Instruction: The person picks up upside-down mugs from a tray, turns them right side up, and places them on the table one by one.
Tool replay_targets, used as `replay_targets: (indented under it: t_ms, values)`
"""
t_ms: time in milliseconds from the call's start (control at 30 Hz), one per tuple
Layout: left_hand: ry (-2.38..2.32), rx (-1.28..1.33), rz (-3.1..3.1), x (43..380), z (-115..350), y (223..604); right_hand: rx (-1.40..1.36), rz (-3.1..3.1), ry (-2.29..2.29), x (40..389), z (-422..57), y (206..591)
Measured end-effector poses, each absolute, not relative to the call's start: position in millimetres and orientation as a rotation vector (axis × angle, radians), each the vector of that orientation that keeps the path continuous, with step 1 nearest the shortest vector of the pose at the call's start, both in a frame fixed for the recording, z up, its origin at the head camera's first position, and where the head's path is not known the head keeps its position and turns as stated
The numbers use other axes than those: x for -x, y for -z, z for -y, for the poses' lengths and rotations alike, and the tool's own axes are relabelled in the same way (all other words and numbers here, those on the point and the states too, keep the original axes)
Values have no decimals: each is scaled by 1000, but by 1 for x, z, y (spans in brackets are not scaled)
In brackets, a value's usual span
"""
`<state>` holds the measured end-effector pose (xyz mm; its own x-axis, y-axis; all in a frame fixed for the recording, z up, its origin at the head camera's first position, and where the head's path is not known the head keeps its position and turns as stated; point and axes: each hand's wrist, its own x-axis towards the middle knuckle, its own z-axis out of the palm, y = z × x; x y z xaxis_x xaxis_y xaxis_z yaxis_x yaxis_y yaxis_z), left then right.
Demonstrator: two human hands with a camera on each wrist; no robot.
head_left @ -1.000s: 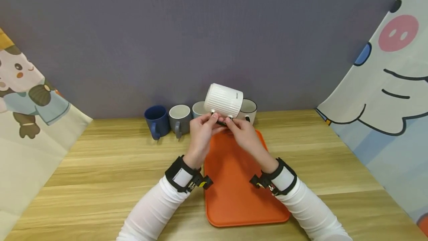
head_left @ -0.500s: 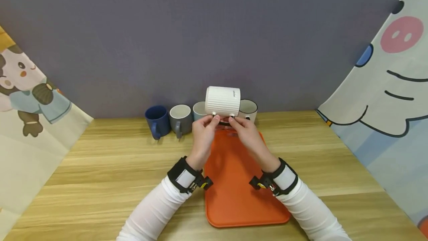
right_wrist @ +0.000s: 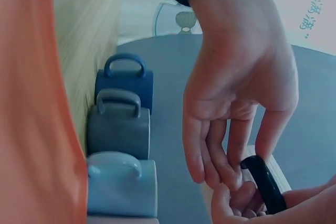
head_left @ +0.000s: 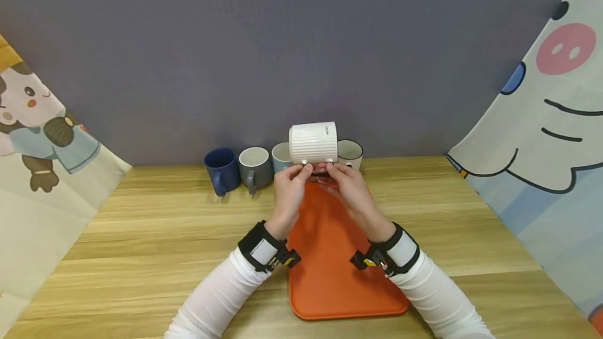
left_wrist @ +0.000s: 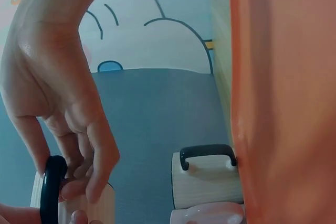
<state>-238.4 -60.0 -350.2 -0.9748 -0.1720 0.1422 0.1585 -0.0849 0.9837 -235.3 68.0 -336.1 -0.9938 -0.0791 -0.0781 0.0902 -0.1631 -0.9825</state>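
Both hands hold a white ribbed mug (head_left: 313, 143) with small dark lettering, lying sideways in the air with its base to the left. Its black handle (left_wrist: 51, 190) points down toward the person. My left hand (head_left: 288, 192) pinches the handle near the base end. The handle's other end, near the rim, is between the thumb and fingers of my right hand (head_left: 352, 192). In the left wrist view the right hand (left_wrist: 58, 72) hangs over the handle. The left hand (right_wrist: 241, 72) shows across from the right wrist camera.
Along the back wall stand a navy mug (head_left: 221, 169), a grey mug (head_left: 255, 168), a light blue mug (head_left: 281, 155) and a white dark-rimmed mug (head_left: 350, 152). A pink mug (left_wrist: 210, 213) is mostly hidden behind the hands. An orange tray (head_left: 346, 281) lies below the forearms.
The white mug has swung from a tilt to nearly level, its rim end rising against its base end. Both hands have kept their pinch on the handle and shifted slightly with it.
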Motion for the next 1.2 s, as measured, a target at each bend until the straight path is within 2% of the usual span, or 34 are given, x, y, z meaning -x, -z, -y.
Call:
replay_targets:
  t_ms: [733, 1200]
  values:
    - [2269, -86, 1932, 240, 53, 352, 55, -1456, 2683, 230, -64, 341]
    - [2425, -87, 1843, 240, 46, 357, -6, -1253, 2785, 232, -63, 342]
